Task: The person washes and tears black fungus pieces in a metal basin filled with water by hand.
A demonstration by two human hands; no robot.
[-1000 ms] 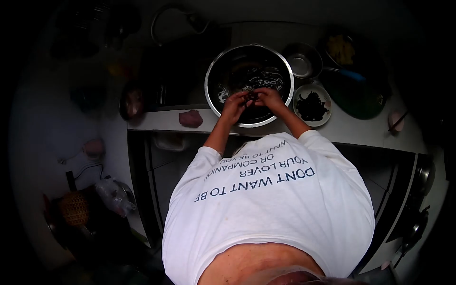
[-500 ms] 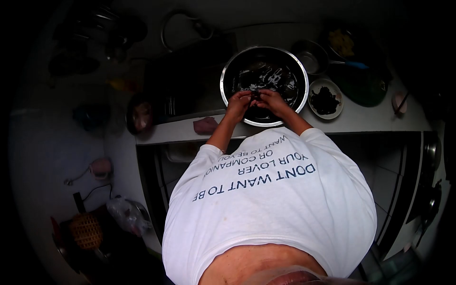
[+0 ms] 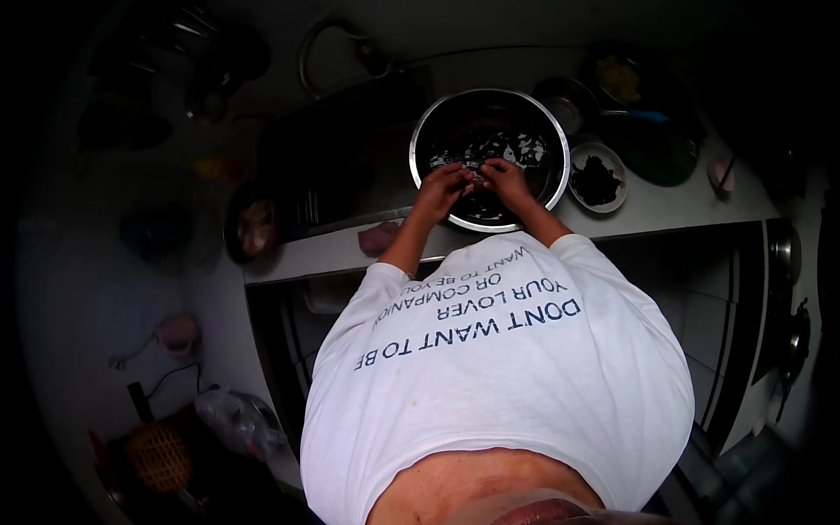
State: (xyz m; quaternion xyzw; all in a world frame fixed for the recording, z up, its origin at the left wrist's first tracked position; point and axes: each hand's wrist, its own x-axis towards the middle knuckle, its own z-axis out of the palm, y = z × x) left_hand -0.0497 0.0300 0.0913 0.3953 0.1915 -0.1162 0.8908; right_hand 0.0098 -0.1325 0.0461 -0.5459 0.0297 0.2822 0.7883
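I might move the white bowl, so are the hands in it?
No, both hands are over the metal basin beside the white bowl.

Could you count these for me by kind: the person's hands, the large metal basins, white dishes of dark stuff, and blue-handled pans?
Hands: 2, left hand and right hand
Large metal basin: 1
White dish of dark stuff: 1
Blue-handled pan: 1
Total: 5

A wide, round metal basin (image 3: 413, 157) sits upright, its pale rim gleaming around a near-black interior (whatever is being handled near the basin's middle is too dim to identify). Within the basin, dark liquid (image 3: 506, 147) lies below the rim, its surface broken into white, streaky glints, brightest right of the basin's centre
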